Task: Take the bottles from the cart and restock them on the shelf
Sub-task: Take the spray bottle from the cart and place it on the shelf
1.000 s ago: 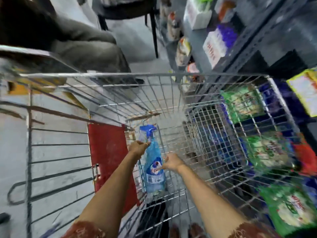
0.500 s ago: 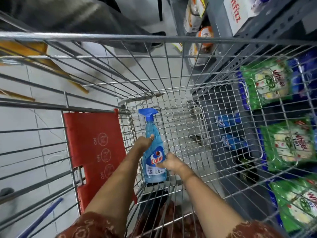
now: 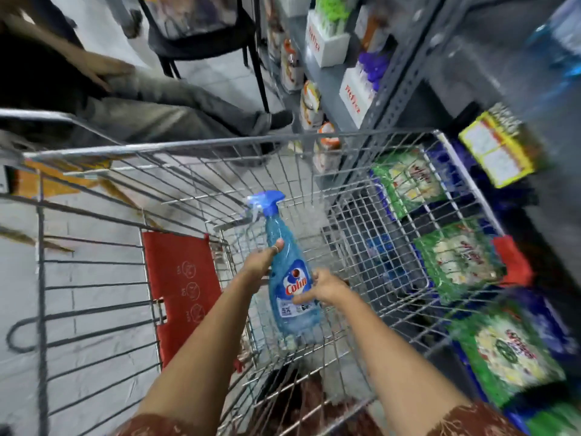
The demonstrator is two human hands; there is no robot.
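A blue spray bottle (image 3: pixel 290 278) with a blue trigger top and a Colin label is raised inside the wire cart (image 3: pixel 201 146), tilted with its top leaning left. My left hand (image 3: pixel 259 262) grips its upper body from the left. My right hand (image 3: pixel 323 286) holds the label area from the right. A grey metal shelf (image 3: pixel 405 86) stands right of the cart. Blurred at the top right edge is another blue bottle (image 3: pixel 556 55).
The cart's red child-seat flap (image 3: pixel 180 278) hangs at its left inner wall. Green detergent packs (image 3: pixel 456 259) fill the lower shelf beside the cart. White boxes (image 3: pixel 327 42) sit on a farther shelf. A seated person's legs (image 3: pixel 151 105) and a black chair (image 3: pixel 201 42) lie beyond the cart.
Both hands have lifted the spray bottle up off the cart floor and tilted it. The view has swung up, showing more of the shelf and the chair.
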